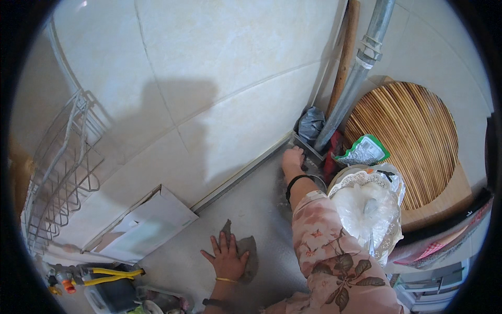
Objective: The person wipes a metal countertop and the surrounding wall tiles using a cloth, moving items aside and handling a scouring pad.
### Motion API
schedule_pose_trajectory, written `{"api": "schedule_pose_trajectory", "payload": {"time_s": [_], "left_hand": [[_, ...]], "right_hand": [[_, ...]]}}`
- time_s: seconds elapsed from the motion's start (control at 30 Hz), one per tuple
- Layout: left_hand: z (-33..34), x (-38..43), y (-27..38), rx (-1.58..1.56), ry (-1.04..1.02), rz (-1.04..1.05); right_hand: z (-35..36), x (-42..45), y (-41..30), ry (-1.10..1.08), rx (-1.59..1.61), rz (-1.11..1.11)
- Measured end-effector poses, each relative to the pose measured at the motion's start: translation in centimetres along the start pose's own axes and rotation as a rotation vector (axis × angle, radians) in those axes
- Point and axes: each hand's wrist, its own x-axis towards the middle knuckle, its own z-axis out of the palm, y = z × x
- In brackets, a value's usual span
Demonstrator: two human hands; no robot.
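Note:
My left hand (226, 262) lies flat with its fingers spread on a crumpled grey cloth (250, 251). The cloth rests on a grey metal countertop (184, 239) and shows on both sides of the fingers. Farther off, my right hand (293, 158) reaches into the back corner of the counter, by the raised metal edge (308, 146). Its fingers are curled downward and point away from me. Something dark shows beside the palm, but whether the hand grips it is hidden.
Right of my right arm stand a lace-edged plastic basket (355, 182) with a clear bag and a spoon, a green-edged pouch (366, 150) and a round slatted mat (408, 141). A metal pipe (349, 88) rises behind the corner. At left are a wire rack (74, 157) and yellow hoses (113, 276).

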Motion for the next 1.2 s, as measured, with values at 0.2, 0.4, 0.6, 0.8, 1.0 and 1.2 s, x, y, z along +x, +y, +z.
{"api": "schedule_pose_trajectory", "payload": {"time_s": [0.2, 0.4, 0.6, 0.8, 1.0, 1.2], "left_hand": [[0.3, 0.1, 0.3, -0.008, 0.032, 0.021], [0.4, 0.1, 0.2, -0.005, 0.052, 0.015], [0.4, 0.1, 0.2, -0.026, 0.030, 0.030], [-0.5, -0.4, -0.2, -0.003, -0.028, -0.026], [-0.5, 0.0, 0.1, -0.033, -0.028, -0.009], [-0.4, 0.0, 0.0, -0.029, -0.026, -0.005]], "right_hand": [[-0.9, -0.1, 1.5, -0.086, 0.064, 0.369], [-2.7, 0.1, 3.2, -0.269, -0.063, 0.331], [-2.1, 1.7, 0.5, 0.065, -0.083, -0.080], [0.2, -2.2, -4.9, -0.016, -0.113, -0.223], [-0.4, -10.1, -8.1, 0.169, 0.403, -0.083], [-4.0, -4.9, -4.5, 0.771, 0.922, 0.086]]}}
